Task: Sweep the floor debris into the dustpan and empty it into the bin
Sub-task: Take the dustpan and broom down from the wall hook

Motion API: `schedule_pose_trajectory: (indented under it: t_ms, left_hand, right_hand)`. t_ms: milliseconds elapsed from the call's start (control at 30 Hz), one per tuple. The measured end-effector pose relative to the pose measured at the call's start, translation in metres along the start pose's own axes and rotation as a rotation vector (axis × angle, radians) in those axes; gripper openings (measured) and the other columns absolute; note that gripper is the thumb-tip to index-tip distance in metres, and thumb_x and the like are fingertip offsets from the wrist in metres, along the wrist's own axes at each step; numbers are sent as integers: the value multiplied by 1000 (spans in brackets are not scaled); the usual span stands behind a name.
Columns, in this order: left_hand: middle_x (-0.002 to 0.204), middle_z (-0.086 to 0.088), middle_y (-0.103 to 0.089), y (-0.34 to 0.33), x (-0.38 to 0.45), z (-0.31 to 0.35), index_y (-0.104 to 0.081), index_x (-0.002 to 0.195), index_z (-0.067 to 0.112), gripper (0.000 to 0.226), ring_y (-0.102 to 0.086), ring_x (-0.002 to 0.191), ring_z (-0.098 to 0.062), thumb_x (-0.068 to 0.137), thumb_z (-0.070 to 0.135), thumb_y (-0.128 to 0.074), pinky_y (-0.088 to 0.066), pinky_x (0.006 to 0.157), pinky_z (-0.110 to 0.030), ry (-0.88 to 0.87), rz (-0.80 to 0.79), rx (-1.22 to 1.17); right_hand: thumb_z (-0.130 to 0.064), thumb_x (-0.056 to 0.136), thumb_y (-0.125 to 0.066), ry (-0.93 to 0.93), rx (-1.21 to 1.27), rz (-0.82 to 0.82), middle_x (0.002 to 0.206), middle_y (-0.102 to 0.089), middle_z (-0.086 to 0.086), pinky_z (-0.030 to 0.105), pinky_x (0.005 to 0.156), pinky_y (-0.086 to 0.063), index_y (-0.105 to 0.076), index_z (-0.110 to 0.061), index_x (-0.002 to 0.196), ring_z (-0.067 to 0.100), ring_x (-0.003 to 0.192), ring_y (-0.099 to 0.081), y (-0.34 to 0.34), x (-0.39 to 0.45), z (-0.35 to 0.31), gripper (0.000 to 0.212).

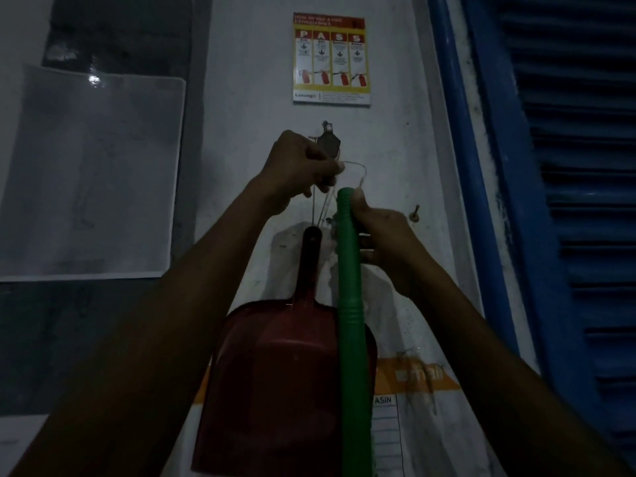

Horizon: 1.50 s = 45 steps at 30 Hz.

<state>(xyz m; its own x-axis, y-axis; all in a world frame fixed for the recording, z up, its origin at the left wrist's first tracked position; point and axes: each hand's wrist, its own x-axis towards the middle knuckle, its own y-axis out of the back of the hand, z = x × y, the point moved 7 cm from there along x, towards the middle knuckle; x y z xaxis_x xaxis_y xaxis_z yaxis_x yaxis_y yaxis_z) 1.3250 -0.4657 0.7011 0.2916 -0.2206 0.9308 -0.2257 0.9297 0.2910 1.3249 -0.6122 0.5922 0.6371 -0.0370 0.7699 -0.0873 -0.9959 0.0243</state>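
Observation:
A dark red dustpan (275, 380) hangs flat against the white wall by its handle, on a string. In front of it stands a green broom handle (351, 304), upright, its top just under a thin string loop (354, 168). My right hand (382, 239) grips the green handle near its top. My left hand (303, 166) is raised beside a metal wall hook (328, 141) and pinches the string loop. The broom's head and the bin are out of view.
A fire-extinguisher instruction poster (332, 60) is stuck on the wall above the hook. A blue louvred shutter (568, 201) fills the right side. A clear plastic sheet (93, 173) hangs at left. A printed sack (413, 390) hangs behind the dustpan. The scene is dim.

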Motion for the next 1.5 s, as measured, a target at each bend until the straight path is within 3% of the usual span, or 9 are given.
schedule_pose_trajectory:
  t_ms: [100, 233, 367, 533, 700, 867, 1033, 1300, 1500]
  left_hand:
    - [74, -8, -75, 0, 3, 1, -76, 87, 2, 15, -70, 59, -11, 88, 17, -78, -47, 46, -20, -9, 14, -12]
    - [77, -6, -75, 1, 4, 3, -76, 86, 6, 16, -71, 63, -12, 91, 22, -76, -47, 45, -20, -58, 31, 2]
    - [78, -4, -75, 13, 7, 2, -73, 81, 16, 21, -71, 61, -15, 95, 32, -70, -48, 43, -24, -93, 146, 30]
    - [85, -10, -74, 21, 14, -30, -74, 91, 8, 41, -73, 74, -24, 93, 49, -68, -62, 67, -44, 79, 279, 182]
    - [88, -22, -74, 16, 22, -47, -73, 88, 0, 40, -72, 78, -38, 94, 40, -70, -62, 69, -47, 200, 259, 124]
    - [80, -17, -73, 16, 31, -48, -74, 83, 7, 23, -66, 60, -23, 92, 28, -74, -53, 50, -26, 240, 209, 41]
    - [90, -24, -74, 13, 33, -47, -75, 86, 3, 11, -69, 72, -30, 87, 13, -79, -54, 58, -33, 287, 155, -24]
    - [82, -5, -73, 30, 48, -31, -72, 81, 11, 14, -65, 61, -11, 91, 21, -74, -46, 47, -22, 182, 277, -73]
    - [82, -11, -73, 24, 45, -19, -73, 82, 12, 13, -63, 59, -11, 93, 18, -71, -41, 43, -19, 37, 348, -169]
  right_hand:
    - [-49, 87, -64, 64, -46, -70, 98, -73, 18, 34, 71, -59, -72, -2, 102, 27, 83, -71, -4, -9, 0, 51]
    - [-37, 97, -59, 128, -37, -13, 92, -70, 24, 37, 67, -60, -68, 4, 100, 28, 76, -71, -2, -8, -9, 42]
    - [-36, 101, -53, 111, 113, 115, 78, -62, 11, 32, 54, -58, -59, 1, 105, 19, 58, -66, 2, 0, -15, 39]
    - [-43, 99, -55, 49, 120, 317, 84, -57, 9, 26, 47, -48, -60, -1, 110, 15, 55, -55, 19, 36, -18, 44]
    - [-40, 84, -76, 50, -42, 329, 79, -60, 12, 28, 47, -50, -58, -2, 99, 19, 52, -57, 18, 77, -35, 44]
    - [-31, 81, -81, 20, -123, 302, 85, -61, 14, 25, 44, -48, -54, -1, 110, 19, 53, -55, 7, 105, -49, 49]
    - [-11, 82, -76, -13, -143, 358, 92, -64, 17, 27, 47, -50, -52, -1, 112, 21, 58, -59, 11, 118, -57, 40]
    - [-11, 82, -77, -3, -35, 414, 90, -61, 15, 26, 47, -47, -48, -4, 105, 19, 57, -55, 26, 127, -70, 37]
    - [-10, 82, -76, 20, 17, 388, 83, -60, 13, 21, 40, -42, -54, 1, 115, 19, 52, -53, 24, 133, -72, 41]
